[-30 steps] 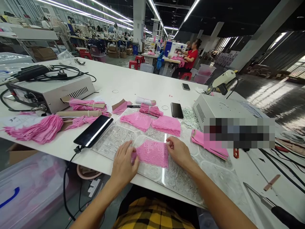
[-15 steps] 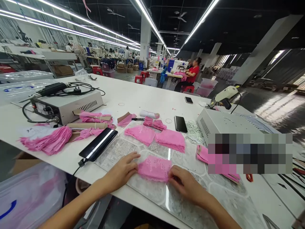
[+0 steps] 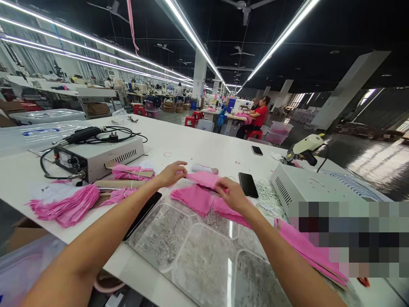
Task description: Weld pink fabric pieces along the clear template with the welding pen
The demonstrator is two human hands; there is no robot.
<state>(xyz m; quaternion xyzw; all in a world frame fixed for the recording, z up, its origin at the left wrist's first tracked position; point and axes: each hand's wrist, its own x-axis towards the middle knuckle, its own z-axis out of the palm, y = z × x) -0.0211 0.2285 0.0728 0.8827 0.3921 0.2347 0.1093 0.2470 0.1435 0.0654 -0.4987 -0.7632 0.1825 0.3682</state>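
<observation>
A folded pink lace piece (image 3: pixel 203 178) is stretched between my two hands, just beyond two pink fabric stacks. My left hand (image 3: pixel 172 174) pinches its left end, fingers closed. At the right end, the fingers of my right hand (image 3: pixel 232 194) are closed on the same piece. Nearest my body, the left pink stack (image 3: pixel 192 198) lies on a grey marbled board (image 3: pixel 204 251). The right pink stack (image 3: pixel 228 209) is partly hidden under my right hand and forearm. Behind the lace piece lies a small white roll (image 3: pixel 204 169).
To the left stand a grey control box (image 3: pixel 115 152) and a pink fabric bundle (image 3: pixel 70 204). My left forearm crosses a black phone (image 3: pixel 143 215). Another phone (image 3: pixel 248 185), a heap of pale elastic loops (image 3: pixel 271 197) and a second grey box (image 3: pixel 315 183) are at right.
Both hands have moved forward with the pink lace piece, from the near part of the board to beyond the two stacks. The camera view has tilted up.
</observation>
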